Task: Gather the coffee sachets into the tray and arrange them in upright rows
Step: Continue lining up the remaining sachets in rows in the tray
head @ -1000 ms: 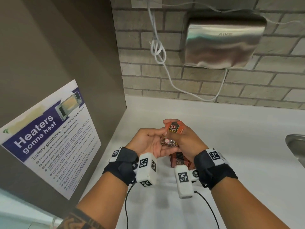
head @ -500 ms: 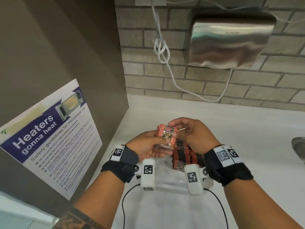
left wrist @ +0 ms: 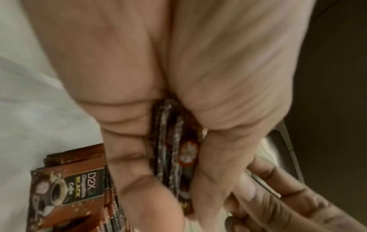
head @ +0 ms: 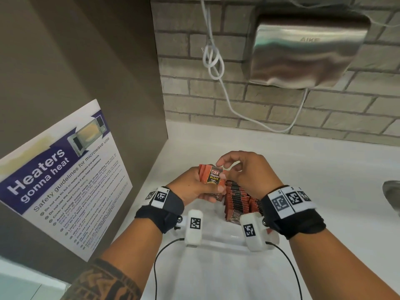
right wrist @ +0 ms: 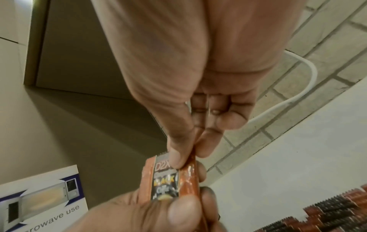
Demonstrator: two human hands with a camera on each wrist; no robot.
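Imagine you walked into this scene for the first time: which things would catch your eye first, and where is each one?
Centre frame, the left hand grips a small stack of orange coffee sachets above the white counter, while the right hand pinches the front sachet's top corner. Just below, rows of sachets stand upright in a clear tray. On the brick wall above hangs a shiny steel hand dryer; a blue microwave safety poster is on the left panel.

Both forearms reach out in front of the body, wrists close together. Left hand is curled around a small stack of coffee sachets, while right hand pinches the front one's top edge, thumb against forefinger.
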